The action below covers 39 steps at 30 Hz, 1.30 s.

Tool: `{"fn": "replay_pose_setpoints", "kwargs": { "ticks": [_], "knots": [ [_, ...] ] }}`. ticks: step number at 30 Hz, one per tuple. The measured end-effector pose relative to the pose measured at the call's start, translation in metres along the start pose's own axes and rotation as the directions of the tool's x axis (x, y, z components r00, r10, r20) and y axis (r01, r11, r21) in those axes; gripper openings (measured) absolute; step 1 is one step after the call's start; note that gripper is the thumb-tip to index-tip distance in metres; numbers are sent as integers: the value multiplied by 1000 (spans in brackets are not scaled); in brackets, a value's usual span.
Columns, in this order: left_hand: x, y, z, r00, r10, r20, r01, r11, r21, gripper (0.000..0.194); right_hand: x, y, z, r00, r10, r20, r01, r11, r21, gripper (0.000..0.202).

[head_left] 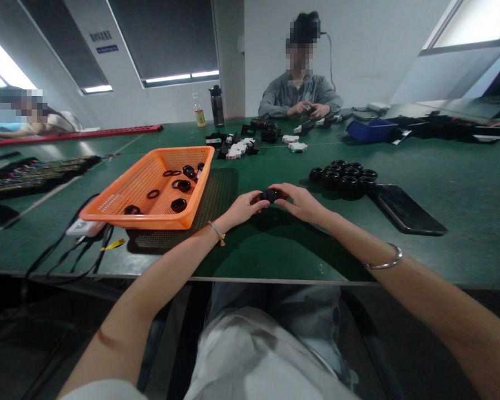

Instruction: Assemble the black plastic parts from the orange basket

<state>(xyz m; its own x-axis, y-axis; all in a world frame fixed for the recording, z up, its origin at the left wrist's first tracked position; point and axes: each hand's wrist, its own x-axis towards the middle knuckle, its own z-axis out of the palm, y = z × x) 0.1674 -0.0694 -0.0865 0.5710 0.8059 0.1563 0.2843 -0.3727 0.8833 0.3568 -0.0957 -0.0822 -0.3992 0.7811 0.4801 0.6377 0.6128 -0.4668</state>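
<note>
Just above the green table, both my hands meet at one small black round part. Fingers of my left hand pinch it from the left, and those of my right hand close on it from the right. Its exact kind is partly covered by the fingertips. To the left of my hands is an orange mesh basket with several black rings and black nut-like pieces inside. A cluster of black round, hollow-topped parts stands to the right of my right hand.
A black phone lies beside the cluster. Behind are white and black small parts, a blue bin, a bottle and a dark flask. Cables hang at the front left edge. A person sits opposite.
</note>
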Motion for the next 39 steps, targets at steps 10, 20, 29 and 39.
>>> {"fn": "replay_pose_setpoints", "kwargs": {
  "ticks": [10, 20, 29, 39],
  "knots": [
    [-5, 3, 0, 955, 244, -170, -172, 920, 351, 33, 2, -1, 6, 992, 129, -1, -127, 977, 170, 29],
    [-2, 8, 1, 986, 86, -144, -60, 982, 180, 31, 2, -4, 7, 991, 127, -34, -120, 979, 165, 31],
    [-2, 3, 1, 985, 151, -81, -111, 922, 370, 22, 1, -2, 8, 995, 87, -45, -84, 993, 79, 35],
    [-4, 2, -3, 924, 381, -18, -267, 680, 683, 32, 1, -8, 5, 983, 182, 16, -182, 975, 130, 29]
  ]
}}
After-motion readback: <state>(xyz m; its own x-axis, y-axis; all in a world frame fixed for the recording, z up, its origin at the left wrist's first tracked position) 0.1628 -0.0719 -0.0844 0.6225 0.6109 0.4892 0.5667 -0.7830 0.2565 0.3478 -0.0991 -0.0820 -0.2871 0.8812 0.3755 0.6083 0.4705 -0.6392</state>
